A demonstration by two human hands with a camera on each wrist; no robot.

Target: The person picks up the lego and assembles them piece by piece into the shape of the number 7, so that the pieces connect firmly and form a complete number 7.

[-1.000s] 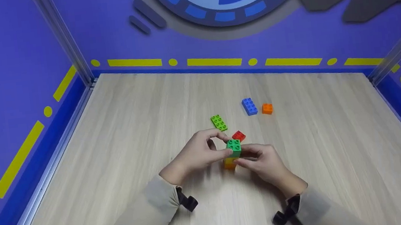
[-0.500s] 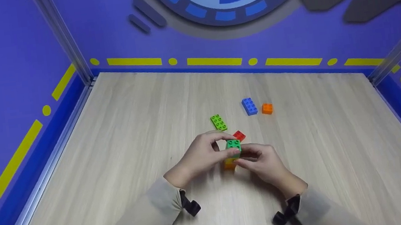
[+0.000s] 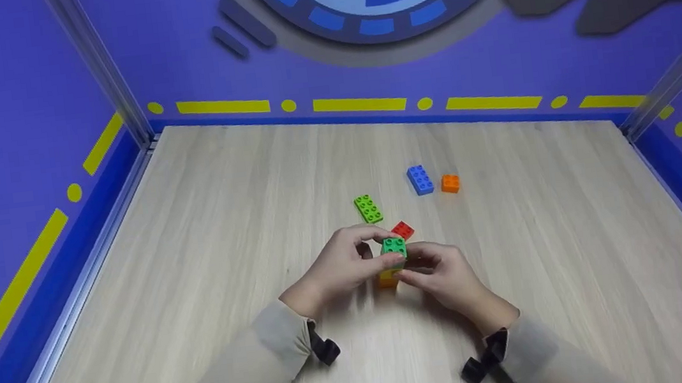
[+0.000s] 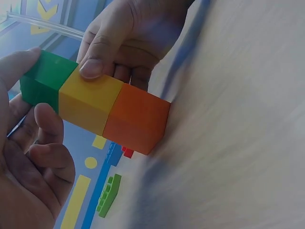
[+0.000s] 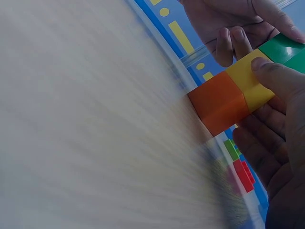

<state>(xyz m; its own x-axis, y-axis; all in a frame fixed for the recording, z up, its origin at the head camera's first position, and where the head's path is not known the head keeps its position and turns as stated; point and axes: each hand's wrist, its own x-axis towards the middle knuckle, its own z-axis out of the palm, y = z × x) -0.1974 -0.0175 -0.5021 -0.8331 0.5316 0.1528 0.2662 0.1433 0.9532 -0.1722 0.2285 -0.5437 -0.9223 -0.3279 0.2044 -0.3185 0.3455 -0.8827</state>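
A tower of three toy building blocks stands upright between the hands: orange (image 4: 138, 117) at the bottom, yellow (image 4: 90, 95) in the middle and green (image 3: 393, 245) on top. My left hand (image 3: 349, 260) pinches the green block between thumb and fingers. Lower down, my right hand (image 3: 446, 269) grips the yellow block, its thumb lying flat across one side in the right wrist view. The three blocks sit flush, with no gap showing between them. The orange block's base is right at the table (image 3: 242, 228).
Just beyond the hands lies a red block (image 3: 402, 231), with a lime green block (image 3: 369, 209) to its left. Farther back are a blue block (image 3: 420, 180) and a small orange block (image 3: 450, 183). Blue-purple walls (image 3: 334, 76) enclose the table's back and sides.
The left hand has shifted slightly right over the green block, its thumb and fingertips now covering more of it. The right hand keeps its grip. The head view has moved a little.
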